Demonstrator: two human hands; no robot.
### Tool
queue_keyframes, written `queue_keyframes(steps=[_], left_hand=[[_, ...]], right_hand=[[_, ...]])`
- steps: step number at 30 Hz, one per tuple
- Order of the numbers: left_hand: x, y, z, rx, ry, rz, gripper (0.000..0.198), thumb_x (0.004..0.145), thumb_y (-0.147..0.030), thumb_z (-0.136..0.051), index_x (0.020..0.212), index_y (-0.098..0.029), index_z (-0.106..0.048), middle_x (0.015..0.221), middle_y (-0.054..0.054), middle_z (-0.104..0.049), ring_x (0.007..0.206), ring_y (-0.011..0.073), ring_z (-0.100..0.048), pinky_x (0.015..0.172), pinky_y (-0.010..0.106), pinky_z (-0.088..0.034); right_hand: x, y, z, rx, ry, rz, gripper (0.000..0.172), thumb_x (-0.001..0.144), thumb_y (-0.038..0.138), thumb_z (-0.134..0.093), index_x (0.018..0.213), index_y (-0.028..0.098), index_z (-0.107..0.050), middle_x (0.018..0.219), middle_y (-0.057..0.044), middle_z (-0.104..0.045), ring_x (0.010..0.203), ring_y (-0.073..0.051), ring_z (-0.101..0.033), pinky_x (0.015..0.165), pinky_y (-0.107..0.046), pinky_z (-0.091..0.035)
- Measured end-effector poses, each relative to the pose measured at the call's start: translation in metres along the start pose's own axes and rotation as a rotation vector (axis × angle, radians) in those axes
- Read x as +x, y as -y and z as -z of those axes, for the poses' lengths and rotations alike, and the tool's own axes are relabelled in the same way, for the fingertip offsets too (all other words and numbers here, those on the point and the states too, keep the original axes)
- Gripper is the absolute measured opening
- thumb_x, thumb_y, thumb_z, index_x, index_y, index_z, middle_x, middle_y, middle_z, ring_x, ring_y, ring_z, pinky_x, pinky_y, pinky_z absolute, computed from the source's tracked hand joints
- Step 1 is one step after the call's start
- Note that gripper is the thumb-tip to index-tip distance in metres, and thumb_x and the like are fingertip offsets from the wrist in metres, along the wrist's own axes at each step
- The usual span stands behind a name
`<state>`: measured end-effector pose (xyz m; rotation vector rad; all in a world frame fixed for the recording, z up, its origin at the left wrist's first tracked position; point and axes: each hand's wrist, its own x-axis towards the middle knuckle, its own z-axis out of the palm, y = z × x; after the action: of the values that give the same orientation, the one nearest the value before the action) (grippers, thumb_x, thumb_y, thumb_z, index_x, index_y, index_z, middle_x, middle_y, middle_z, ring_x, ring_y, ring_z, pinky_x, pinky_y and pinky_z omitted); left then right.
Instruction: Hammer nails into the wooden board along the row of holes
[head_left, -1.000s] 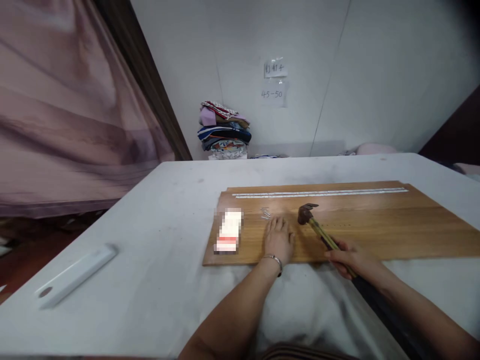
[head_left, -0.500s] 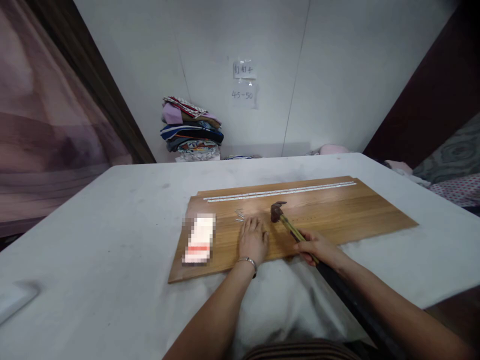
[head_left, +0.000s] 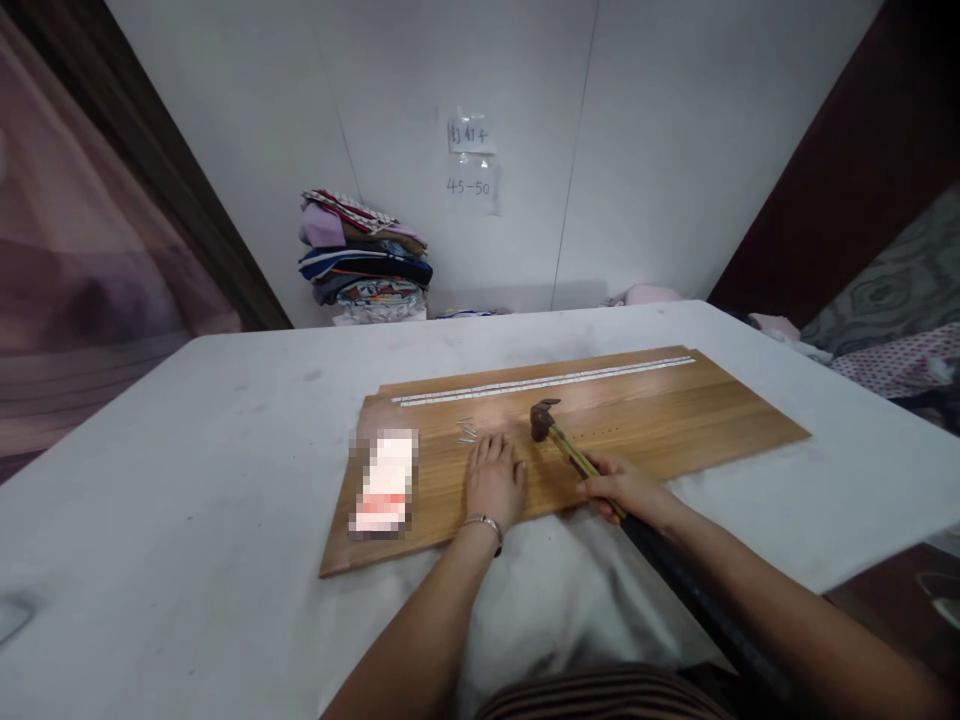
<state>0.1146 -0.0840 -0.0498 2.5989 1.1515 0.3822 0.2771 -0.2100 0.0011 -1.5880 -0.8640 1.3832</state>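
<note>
My left hand (head_left: pixel 495 482) lies flat on a wood-grain board (head_left: pixel 720 415), fingers stretched out together and a bracelet (head_left: pixel 486 522) at the wrist. Just beyond its fingertips are several loose nails (head_left: pixel 466 432). In my right hand (head_left: pixel 621 488) is a claw hammer (head_left: pixel 571 455), gripped partway along its handle. The dark hammer head (head_left: pixel 541 420) is over the board, right of my left hand, with the claw pointing away from me. Whether the head touches the board I cannot tell. Small dark dots (head_left: pixel 600 433) run in rows to the right of the head.
Two white marked strips (head_left: pixel 547 382) run along the board's far side. A blurred-out pale rectangle (head_left: pixel 384 485) lies on its left end. The board rests on a white-covered table (head_left: pixel 225 480). Folded cloth (head_left: pixel 367 260) is stacked by the wall, below paper signs (head_left: pixel 471 160).
My view has turned slightly, so the board, table and wall appear a little farther left. Both hands and the hammer keep nearly the same place over the board.
</note>
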Motion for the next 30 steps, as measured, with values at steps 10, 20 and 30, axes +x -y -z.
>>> queue_keyframes(steps=[10, 20, 30], left_hand=[[0.000, 0.004, -0.006, -0.025, -0.019, 0.008, 0.043, 0.093, -0.026, -0.047, 0.130, -0.010, -0.061, 0.147, 0.015, -0.053, 0.142, 0.0304, -0.039, 0.121, 0.046, -0.028], [-0.004, 0.001, -0.006, -0.053, -0.023, 0.020, 0.043, 0.092, -0.027, -0.050, 0.131, -0.012, -0.061, 0.146, 0.013, -0.053, 0.143, 0.0281, -0.039, 0.123, 0.045, -0.027], [-0.007, 0.001, -0.012, -0.089, -0.051, 0.036, 0.045, 0.092, -0.031, -0.052, 0.131, -0.013, -0.061, 0.147, 0.012, -0.053, 0.142, 0.0298, -0.040, 0.123, 0.047, -0.029]], right_hand=[[0.002, 0.000, -0.003, 0.000, -0.010, 0.000, 0.027, 0.062, 0.033, -0.063, 0.082, 0.023, -0.048, 0.040, 0.012, -0.045, 0.033, -0.006, -0.035, 0.035, -0.019, -0.026], [0.001, -0.006, 0.000, -0.044, -0.003, 0.000, 0.039, 0.064, 0.044, -0.067, 0.093, 0.021, -0.054, 0.042, 0.012, -0.039, 0.033, -0.007, -0.031, 0.035, -0.021, -0.024], [0.005, -0.017, 0.007, -0.132, 0.011, -0.055, 0.042, 0.061, 0.052, -0.069, 0.088, 0.022, -0.056, 0.040, 0.008, -0.038, 0.034, -0.009, -0.030, 0.036, -0.024, -0.023]])
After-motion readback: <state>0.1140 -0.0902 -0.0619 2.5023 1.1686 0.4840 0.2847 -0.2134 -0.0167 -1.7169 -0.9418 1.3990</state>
